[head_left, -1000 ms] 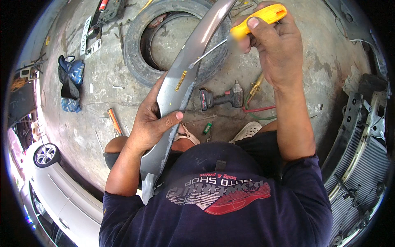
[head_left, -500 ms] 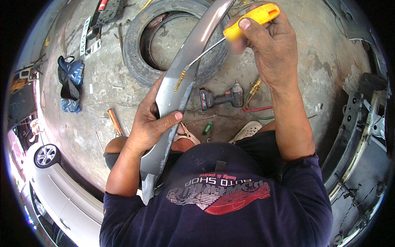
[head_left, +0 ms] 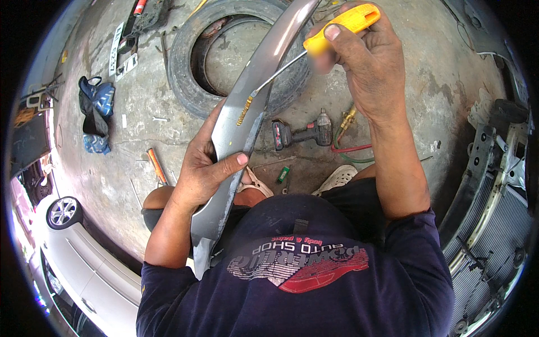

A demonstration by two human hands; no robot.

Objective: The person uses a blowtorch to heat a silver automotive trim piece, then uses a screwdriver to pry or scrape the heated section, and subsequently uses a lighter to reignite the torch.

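A long, curved grey car body panel (head_left: 230, 132) slants across my lap, reaching up past the top edge of the view. My left hand (head_left: 210, 168) grips it, thumb on the front face and fingers hidden behind. In my right hand (head_left: 365, 64) is a screwdriver (head_left: 342, 28) with a yellow handle and a thin metal shaft. Its tip touches the panel at the upper end of a gold-brown, ridged streak (head_left: 245, 110). The streak's exact nature is unclear. Part of my right hand near the handle is blurred.
A worn tire (head_left: 185, 67) lies on the concrete floor beyond the panel. Nearer are a cordless impact driver (head_left: 306, 133), a hose with a brass fitting (head_left: 347, 123), an orange-handled tool (head_left: 157, 165) and a small green item (head_left: 283, 174). A white car (head_left: 92, 258) is at left, a radiator (head_left: 477, 224) at right.
My right hand and the screwdriver have shifted very slightly to the left. The panel and my left hand look almost unmoved.
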